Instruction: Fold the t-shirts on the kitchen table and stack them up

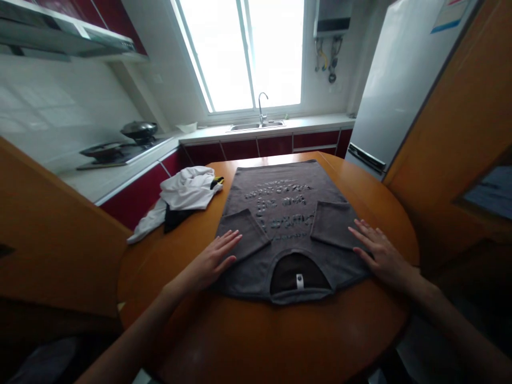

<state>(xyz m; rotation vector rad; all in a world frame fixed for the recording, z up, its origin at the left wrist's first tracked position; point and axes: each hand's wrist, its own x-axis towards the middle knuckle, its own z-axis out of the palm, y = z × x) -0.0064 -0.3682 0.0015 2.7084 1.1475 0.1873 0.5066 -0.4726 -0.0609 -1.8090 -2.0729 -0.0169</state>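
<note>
A dark grey T-shirt (296, 213) lies spread flat on the round wooden table (224, 341), its neckline toward me and its printed lettering facing up. Both sleeves are folded inward over the body. My left hand (216, 256) rests with fingers apart on the shirt's left edge, by the left sleeve. On the opposite edge, my right hand (380, 253) lies open, fingertips near the right sleeve. Neither hand grips the cloth. A small white label (300, 281) shows inside the collar.
White and black clothes (188, 192) are heaped at the table's left edge. Beyond stand a counter with a sink (258, 126), a stove (124, 152) with pans at the left, and a fridge (396, 80) at the right.
</note>
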